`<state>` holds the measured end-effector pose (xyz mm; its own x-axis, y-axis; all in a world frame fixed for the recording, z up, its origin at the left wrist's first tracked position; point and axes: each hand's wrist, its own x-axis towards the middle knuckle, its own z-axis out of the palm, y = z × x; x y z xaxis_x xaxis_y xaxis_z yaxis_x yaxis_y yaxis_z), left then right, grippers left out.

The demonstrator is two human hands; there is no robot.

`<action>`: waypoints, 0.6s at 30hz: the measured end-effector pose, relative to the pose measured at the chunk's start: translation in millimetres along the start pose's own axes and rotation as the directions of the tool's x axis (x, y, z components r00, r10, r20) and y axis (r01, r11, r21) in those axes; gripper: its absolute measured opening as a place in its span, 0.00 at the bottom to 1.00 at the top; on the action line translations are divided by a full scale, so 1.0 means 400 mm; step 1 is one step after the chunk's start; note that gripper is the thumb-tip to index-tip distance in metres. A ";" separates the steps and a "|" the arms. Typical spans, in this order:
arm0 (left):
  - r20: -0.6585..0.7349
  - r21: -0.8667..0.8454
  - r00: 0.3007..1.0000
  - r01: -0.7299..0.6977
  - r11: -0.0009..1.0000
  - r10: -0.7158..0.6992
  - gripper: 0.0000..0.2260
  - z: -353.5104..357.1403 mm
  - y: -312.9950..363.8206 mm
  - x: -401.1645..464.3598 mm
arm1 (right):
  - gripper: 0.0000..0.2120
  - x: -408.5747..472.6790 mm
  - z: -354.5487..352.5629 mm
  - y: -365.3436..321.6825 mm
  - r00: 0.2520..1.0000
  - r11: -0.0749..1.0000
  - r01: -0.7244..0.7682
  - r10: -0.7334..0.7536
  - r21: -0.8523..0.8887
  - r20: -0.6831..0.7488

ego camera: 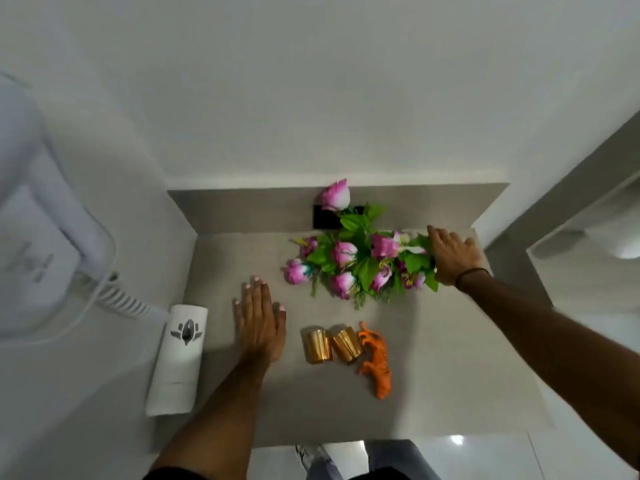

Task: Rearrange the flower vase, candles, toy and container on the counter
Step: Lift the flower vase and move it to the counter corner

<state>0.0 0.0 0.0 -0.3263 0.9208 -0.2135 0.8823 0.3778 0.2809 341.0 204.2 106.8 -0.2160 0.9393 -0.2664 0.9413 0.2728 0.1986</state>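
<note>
Nearest me, the orange plastic toy animal [375,360] lay beside two gold metal candle cups [332,344] near the counter's [450,393] front edge. My left hand [259,327] pressed flat, fingers together. My right hand [453,258], fingers loosely spread, touched the pink flower bouquet [360,261] toward the back right corner; it looked light, floppy, best gripped low at the hidden vase.

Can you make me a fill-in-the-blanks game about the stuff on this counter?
1. The toy animal is colored ____.
2. There are ____ gold candles standing next to the toy.
3. The right hand is touching the ____.
4. The left hand lies ____ on the counter.

Missing words: orange; two; flowers; flat
</note>
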 end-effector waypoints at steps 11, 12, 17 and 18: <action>-0.120 0.069 0.993 0.022 0.997 -0.014 0.33 0.124 -0.028 0.007 | 0.26 0.107 0.036 0.055 0.994 0.973 0.111 -0.105 0.203 -0.043; -0.114 0.061 0.993 0.026 0.998 -0.019 0.33 0.122 -0.027 0.003 | 0.29 0.106 0.036 0.071 0.993 0.958 0.117 -0.108 0.261 -0.048; -0.091 0.044 0.996 0.024 0.999 -0.020 0.34 0.118 -0.026 0.005 | 0.52 0.102 0.045 0.173 0.995 0.809 -0.028 0.077 0.588 -0.059; -0.088 0.047 0.996 0.028 0.998 -0.023 0.34 0.116 -0.024 0.005 | 0.52 0.105 0.053 0.197 0.990 0.762 -0.075 0.132 0.644 -0.041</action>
<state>6.6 -6.2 -46.7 -0.3756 0.9167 -0.1366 0.8880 0.3981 0.2303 411.5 260.6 91.1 -0.1006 0.9748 -0.1992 0.8999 0.0038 -0.4360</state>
